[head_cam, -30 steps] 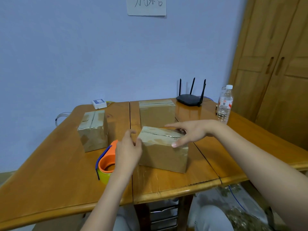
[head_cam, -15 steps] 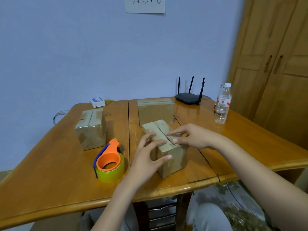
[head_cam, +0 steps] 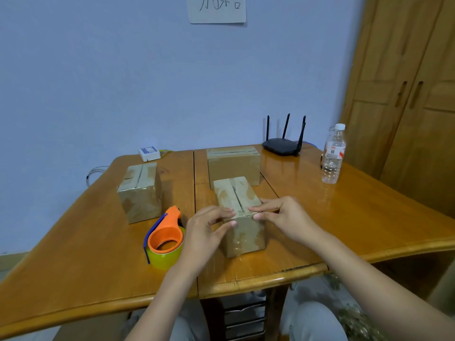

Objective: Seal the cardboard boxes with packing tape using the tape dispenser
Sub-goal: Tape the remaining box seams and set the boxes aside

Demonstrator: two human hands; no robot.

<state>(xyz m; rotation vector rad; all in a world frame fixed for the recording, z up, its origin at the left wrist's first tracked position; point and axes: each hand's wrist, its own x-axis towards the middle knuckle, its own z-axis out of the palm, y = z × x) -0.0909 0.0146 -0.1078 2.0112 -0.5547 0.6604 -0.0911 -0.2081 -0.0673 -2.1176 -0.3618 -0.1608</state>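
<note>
A small cardboard box (head_cam: pixel 236 195) stands near the table's front edge, its top seam running away from me. My left hand (head_cam: pixel 204 230) holds its near left corner, fingers on the top edge and thumb on the front face. My right hand (head_cam: pixel 283 217) holds the near right corner the same way. An orange tape dispenser (head_cam: pixel 165 238) with a yellowish tape roll sits on the table just left of my left hand, touched by neither hand. A second box (head_cam: pixel 140 190) stands at the left, and a third box (head_cam: pixel 234 163) behind the near one.
A black router (head_cam: pixel 282 145) and a water bottle (head_cam: pixel 333 153) stand at the table's back right. A small white device (head_cam: pixel 149 153) lies at the back left. A wooden wardrobe (head_cam: pixel 406 94) rises on the right. The wooden table (head_cam: pixel 98 254) has a seam down its middle.
The near box has been turned so its seam now points away from me. Both hands moved from its top and side to its near top corners.
</note>
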